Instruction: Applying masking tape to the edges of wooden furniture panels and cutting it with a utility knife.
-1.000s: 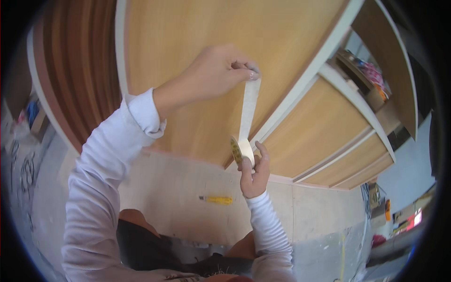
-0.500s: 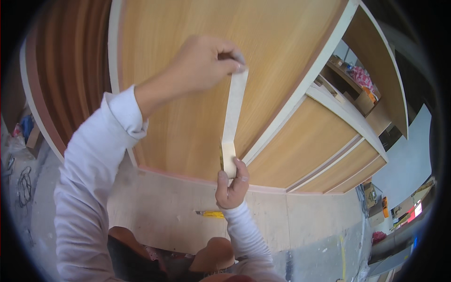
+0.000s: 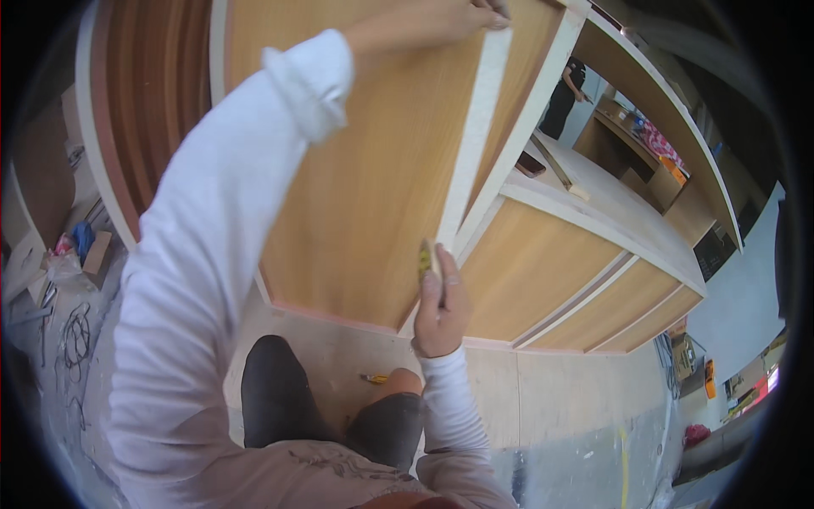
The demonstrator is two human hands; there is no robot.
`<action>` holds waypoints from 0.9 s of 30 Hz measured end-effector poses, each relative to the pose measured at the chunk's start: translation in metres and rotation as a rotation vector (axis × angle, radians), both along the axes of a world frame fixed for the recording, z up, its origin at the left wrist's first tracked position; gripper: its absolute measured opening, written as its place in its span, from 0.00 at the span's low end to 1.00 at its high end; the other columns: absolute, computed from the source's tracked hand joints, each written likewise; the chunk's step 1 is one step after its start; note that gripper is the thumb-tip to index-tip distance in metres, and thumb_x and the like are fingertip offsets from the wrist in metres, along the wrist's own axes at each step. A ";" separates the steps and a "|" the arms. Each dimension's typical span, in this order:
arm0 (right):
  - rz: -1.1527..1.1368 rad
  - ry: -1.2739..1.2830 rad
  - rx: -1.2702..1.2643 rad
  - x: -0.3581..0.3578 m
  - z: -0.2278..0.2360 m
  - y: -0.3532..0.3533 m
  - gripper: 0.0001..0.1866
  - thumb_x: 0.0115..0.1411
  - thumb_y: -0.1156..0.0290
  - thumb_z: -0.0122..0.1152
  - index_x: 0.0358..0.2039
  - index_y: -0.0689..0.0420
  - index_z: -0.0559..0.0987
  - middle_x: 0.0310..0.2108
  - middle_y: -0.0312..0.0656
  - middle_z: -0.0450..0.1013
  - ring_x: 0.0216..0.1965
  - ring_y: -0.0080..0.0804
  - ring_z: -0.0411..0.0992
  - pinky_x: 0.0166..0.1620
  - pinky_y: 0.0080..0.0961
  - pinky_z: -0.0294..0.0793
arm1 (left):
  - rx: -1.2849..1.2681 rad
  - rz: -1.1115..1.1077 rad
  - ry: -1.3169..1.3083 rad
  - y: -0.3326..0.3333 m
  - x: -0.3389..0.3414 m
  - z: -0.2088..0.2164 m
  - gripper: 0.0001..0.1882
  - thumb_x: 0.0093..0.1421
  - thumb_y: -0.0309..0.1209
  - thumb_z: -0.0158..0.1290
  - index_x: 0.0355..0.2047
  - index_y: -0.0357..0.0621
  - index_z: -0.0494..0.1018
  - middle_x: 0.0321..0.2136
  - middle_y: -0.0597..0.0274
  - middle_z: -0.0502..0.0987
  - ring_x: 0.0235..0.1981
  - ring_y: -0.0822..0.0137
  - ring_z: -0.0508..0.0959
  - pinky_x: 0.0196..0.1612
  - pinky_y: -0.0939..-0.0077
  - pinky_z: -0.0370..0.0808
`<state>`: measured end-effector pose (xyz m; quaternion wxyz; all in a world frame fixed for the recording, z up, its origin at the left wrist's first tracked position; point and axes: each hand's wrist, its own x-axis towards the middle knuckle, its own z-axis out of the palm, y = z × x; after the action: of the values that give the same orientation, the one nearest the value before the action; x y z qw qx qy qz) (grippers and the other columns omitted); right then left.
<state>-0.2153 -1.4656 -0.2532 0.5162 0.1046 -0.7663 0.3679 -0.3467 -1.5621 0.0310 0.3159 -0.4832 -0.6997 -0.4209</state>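
Okay, far left: coiled black cable [image 3: 76, 335] on the floor, then dark brown ribbed wood panel [image 3: 153, 102] at upper left. Smooth light-tan wood panel [image 3: 356, 187] fills the centre. Lower centre, small yellow-handled cutter [image 3: 373, 378] lies on the floor. Yellow-sided roll of pale tape [image 3: 425, 257] is mid-centre, pinched between thumb and fingers of the right hand [image 3: 443, 310]. Left hand [image 3: 465, 17], partly cut off by the top edge, pinches the upper end of the straight cream tape strip [image 3: 475, 127], which slants down to the roll. Upper right: person in dark clothing [image 3: 560, 109], partly hidden.
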 end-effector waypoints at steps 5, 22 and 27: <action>0.077 0.015 -0.104 0.007 0.034 -0.001 0.18 0.58 0.78 0.50 0.49 0.68 0.69 0.44 0.55 0.71 0.45 0.43 0.71 0.49 0.29 0.67 | 0.138 -0.079 0.150 0.023 -0.004 0.017 0.13 0.53 0.28 0.54 0.38 0.35 0.73 0.27 0.52 0.78 0.33 0.60 0.78 0.40 0.70 0.73; 0.130 -0.012 -0.139 -0.027 0.064 0.014 0.18 0.58 0.76 0.52 0.49 0.69 0.68 0.44 0.54 0.71 0.45 0.41 0.71 0.48 0.28 0.68 | 0.412 -0.059 0.286 0.065 -0.024 0.025 0.10 0.54 0.28 0.51 0.30 0.41 0.61 0.20 0.47 0.71 0.26 0.47 0.75 0.29 0.57 0.69; 0.098 -0.016 -0.100 -0.030 0.061 0.017 0.19 0.59 0.75 0.52 0.50 0.69 0.67 0.45 0.53 0.70 0.46 0.39 0.70 0.49 0.27 0.67 | 0.430 -0.044 0.348 0.067 -0.032 0.024 0.10 0.54 0.28 0.51 0.31 0.42 0.60 0.20 0.47 0.73 0.27 0.46 0.75 0.29 0.56 0.69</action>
<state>-0.2456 -1.4483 -0.1926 0.4958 0.1131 -0.7451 0.4315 -0.3792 -1.4949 0.0551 0.5173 -0.4852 -0.5188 -0.4773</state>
